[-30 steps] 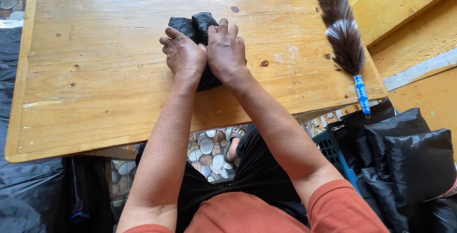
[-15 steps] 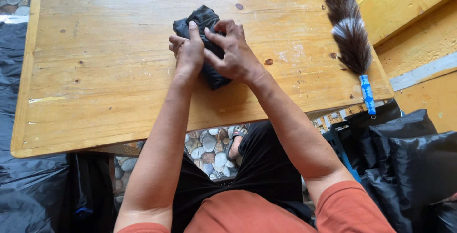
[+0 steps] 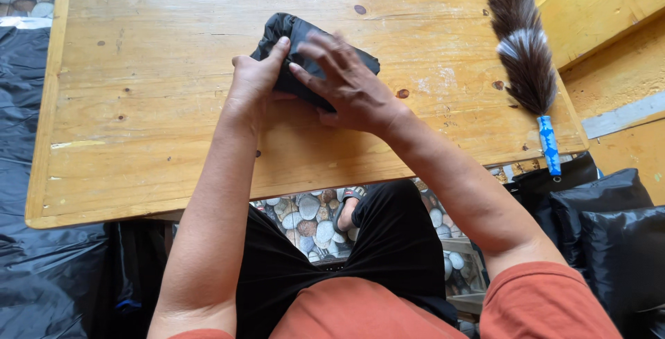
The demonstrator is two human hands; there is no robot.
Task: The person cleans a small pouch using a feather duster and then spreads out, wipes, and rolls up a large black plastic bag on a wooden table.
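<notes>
Head view looks straight down on a worn wooden table [image 3: 138, 124], its yellowish planks marked with dark knots, scratches and a pale scuffed patch toward the right. I have a small black bundle of plastic sheeting [image 3: 305, 51] lying near the table's middle, a little toward the far edge. My left hand [image 3: 255, 84] is curled against its near-left side, thumb up along the bundle, gripping it. My right hand [image 3: 346, 83] lies flat on top with fingers spread, pressing it down rather than closing around it. A feather duster [image 3: 521, 48] with brown plumes and a blue handle rests along the table's right edge, well apart from my hands. Below the table the floor [image 3: 312, 221] is set with rounded pebbles. Black plastic sheeting [image 3: 41, 270] covers the ground at left, and stuffed black bags [image 3: 609, 235] sit at right beside yellow wooden boards [image 3: 609, 27].
</notes>
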